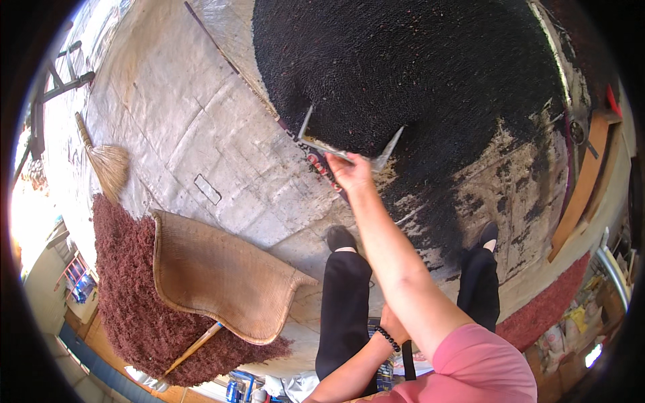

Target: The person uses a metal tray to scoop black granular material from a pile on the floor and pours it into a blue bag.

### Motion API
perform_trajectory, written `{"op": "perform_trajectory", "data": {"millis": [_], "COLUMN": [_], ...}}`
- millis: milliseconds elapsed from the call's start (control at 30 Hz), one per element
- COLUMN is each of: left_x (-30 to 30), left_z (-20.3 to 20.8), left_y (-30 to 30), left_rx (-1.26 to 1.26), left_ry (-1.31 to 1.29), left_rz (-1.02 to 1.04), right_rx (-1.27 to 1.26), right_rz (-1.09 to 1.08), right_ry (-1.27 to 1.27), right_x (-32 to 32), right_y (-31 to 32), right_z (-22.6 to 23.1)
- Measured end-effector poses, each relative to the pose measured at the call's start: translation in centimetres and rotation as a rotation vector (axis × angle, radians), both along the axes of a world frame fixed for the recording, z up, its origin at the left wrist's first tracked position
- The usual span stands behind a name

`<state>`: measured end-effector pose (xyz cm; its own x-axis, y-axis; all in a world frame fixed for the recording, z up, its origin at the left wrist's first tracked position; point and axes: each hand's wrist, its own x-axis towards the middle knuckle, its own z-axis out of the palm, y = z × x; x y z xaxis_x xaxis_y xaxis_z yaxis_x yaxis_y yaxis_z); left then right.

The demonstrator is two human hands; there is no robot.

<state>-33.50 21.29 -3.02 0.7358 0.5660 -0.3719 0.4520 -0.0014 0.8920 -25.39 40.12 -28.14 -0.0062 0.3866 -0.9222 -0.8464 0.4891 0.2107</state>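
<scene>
A large pile of small black grains or berries covers the far middle and right of a pale ground sheet. My right hand is closed on the near edge of a metal scoop, whose thin raised sides point away from me into the pile. Black grains lie between those sides. Low in the view, my left hand is partly covered by my right forearm, a dark beaded bracelet at its wrist. It is beside a blue patterned thing between my legs; its fingers are hidden.
A woven winnowing basket leans on a heap of reddish husks at left, with a straw broom beyond. A wooden handle sticks out of the husks. A wooden board stands at right.
</scene>
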Motion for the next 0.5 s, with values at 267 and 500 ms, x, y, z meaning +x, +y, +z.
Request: {"op": "perform_trajectory", "data": {"millis": [267,500], "left_x": [2.9,4.8], "left_z": [1.1,1.2], "left_y": [0.1,-0.4], "left_rx": [-0.005,0.015], "left_ry": [0.452,0.56], "left_rz": [-0.66,-0.623], "right_rx": [0.0,0.049], "right_rz": [0.231,0.362], "right_ry": [-0.105,-0.289], "right_x": [6.7,9.6], "right_y": [-5.5,-9.9], "right_z": [-1.0,2.0]}}
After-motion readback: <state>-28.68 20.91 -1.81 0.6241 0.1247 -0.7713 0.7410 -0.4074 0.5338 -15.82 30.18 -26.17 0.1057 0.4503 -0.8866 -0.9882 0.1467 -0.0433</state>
